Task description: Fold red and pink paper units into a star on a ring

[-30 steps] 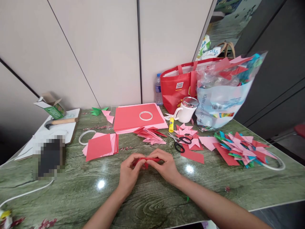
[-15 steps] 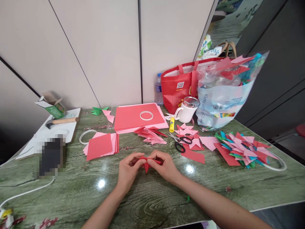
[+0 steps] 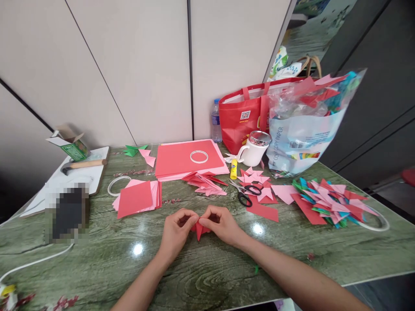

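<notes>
So my left hand point(image 3: 176, 230) and right hand point(image 3: 224, 224) are both pinching this folded red paper point(image 3: 199, 232) by its far edge, tabletop point(image 3: 145, 268) underneath, probably so the folds don't slip, with scissors point(image 3: 241, 190) lying just past my right, handy I guess.
</notes>
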`<control>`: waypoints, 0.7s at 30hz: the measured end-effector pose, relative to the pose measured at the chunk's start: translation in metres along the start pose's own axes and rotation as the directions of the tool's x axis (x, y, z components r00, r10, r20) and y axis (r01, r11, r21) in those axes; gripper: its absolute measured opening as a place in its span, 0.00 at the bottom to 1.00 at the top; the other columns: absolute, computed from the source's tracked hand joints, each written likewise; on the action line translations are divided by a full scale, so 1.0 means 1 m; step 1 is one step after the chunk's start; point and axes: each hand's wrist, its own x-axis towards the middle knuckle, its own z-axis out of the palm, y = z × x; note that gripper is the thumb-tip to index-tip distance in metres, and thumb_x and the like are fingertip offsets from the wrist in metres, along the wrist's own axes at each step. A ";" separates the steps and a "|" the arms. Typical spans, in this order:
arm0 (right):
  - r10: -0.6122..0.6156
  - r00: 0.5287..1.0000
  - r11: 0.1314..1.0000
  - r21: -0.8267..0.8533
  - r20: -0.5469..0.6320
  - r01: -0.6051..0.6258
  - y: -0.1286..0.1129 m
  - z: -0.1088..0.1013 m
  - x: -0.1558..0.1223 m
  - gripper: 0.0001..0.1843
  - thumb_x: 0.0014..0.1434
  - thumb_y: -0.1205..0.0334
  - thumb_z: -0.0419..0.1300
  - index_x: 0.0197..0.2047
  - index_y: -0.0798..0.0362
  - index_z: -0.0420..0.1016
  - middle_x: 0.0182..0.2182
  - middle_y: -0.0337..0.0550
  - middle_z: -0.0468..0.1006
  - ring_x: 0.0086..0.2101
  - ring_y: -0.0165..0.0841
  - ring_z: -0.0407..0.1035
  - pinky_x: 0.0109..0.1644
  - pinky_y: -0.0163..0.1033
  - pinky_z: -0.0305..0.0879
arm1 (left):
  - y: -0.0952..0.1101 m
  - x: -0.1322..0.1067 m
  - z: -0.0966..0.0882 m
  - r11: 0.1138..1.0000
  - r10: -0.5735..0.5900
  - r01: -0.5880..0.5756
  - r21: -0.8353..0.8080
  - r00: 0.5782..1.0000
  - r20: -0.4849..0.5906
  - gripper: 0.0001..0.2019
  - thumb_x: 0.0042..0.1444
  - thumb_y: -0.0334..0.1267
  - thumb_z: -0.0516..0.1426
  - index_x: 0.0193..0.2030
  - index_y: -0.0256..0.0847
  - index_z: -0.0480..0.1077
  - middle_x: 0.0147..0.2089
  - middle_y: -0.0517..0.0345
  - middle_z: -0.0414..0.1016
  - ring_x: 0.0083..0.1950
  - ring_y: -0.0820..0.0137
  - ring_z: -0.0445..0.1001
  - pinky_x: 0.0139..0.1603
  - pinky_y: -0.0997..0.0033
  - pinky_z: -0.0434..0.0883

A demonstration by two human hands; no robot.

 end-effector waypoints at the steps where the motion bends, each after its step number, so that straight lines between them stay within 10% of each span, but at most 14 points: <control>1: 0.006 1.000 0.999 0.034 -0.016 -0.006 0.000 -0.001 0.001 0.12 0.50 0.56 0.62 0.22 0.55 0.69 0.18 0.34 0.69 0.20 0.25 0.62 0.24 0.30 0.61 | 0.000 0.000 0.001 1.000 -0.004 0.003 -0.024 1.000 -0.018 0.06 0.44 0.38 0.61 0.28 0.38 0.74 0.28 0.57 0.76 0.30 0.69 0.74 0.32 0.72 0.72; 9: 0.138 0.985 0.949 0.298 -0.102 -0.102 0.006 -0.001 0.005 0.15 0.47 0.54 0.64 0.36 0.53 0.70 0.27 0.37 0.75 0.24 0.28 0.70 0.21 0.31 0.68 | -0.003 0.003 -0.002 0.998 -0.040 0.034 -0.062 0.995 -0.089 0.11 0.43 0.41 0.63 0.31 0.37 0.76 0.30 0.54 0.79 0.30 0.66 0.76 0.32 0.69 0.75; 21: 0.082 0.996 0.985 0.157 -0.025 -0.077 0.007 -0.003 0.006 0.14 0.47 0.58 0.64 0.38 0.54 0.72 0.25 0.36 0.76 0.25 0.28 0.69 0.31 0.34 0.65 | -0.002 0.002 0.001 0.966 -0.173 0.180 -0.184 0.984 0.053 0.10 0.43 0.40 0.63 0.30 0.34 0.75 0.21 0.58 0.76 0.21 0.71 0.73 0.24 0.73 0.73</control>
